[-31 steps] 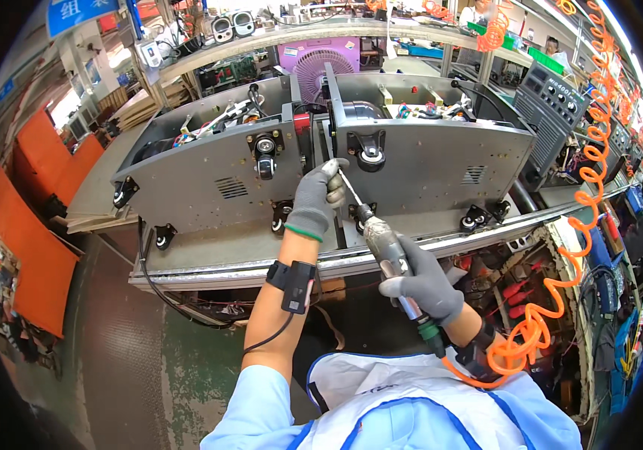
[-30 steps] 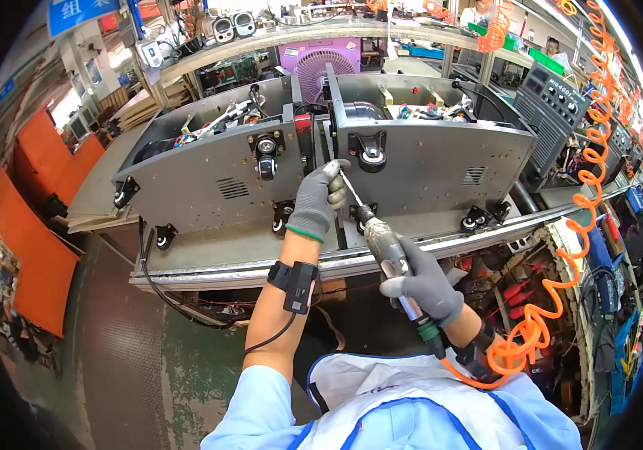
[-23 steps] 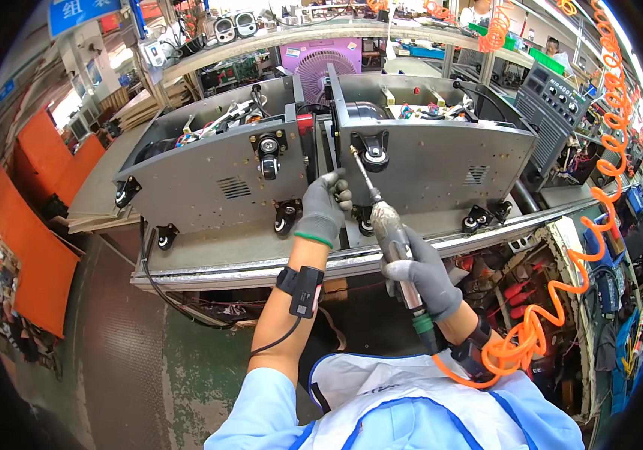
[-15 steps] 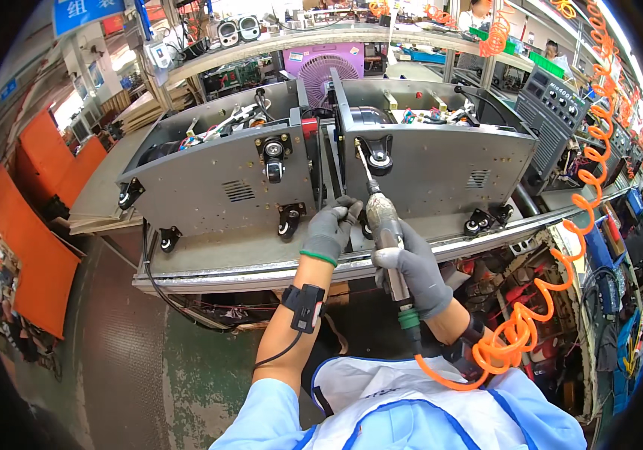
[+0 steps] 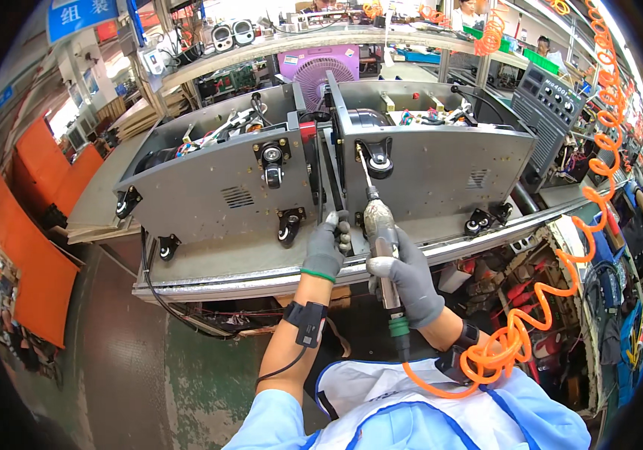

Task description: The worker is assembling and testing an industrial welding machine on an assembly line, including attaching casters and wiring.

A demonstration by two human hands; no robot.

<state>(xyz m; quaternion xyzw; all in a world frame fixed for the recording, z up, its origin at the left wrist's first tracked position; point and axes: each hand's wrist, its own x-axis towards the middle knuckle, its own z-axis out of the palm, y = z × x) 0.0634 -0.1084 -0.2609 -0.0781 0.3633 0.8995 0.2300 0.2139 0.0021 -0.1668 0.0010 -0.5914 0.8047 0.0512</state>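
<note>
Two grey metal machine chassis lie on their sides on the conveyor: the left chassis (image 5: 216, 199) and the right chassis (image 5: 441, 169), each with black caster wheels. My right hand (image 5: 410, 279), in a grey glove, grips a pneumatic screwdriver (image 5: 379, 229) whose bit points up at the right chassis near a caster (image 5: 379, 159). An orange coiled air hose (image 5: 501, 352) runs from its base. My left hand (image 5: 326, 247), also gloved, rests at the lower edge of the gap between the two chassis, fingers curled on a black strip there.
The chassis sit on a metal conveyor rail (image 5: 261, 281). A purple fan (image 5: 321, 71) stands behind them. Orange panels (image 5: 29, 247) line the left aisle. Shelves with parts run along the back. Another grey machine (image 5: 554, 112) stands at the right. Other people work far back.
Both hands dropped lower and toward me. The left hand slid down from the upper gap to the chassis' bottom edge. The screwdriver swung from slanted to nearly upright.
</note>
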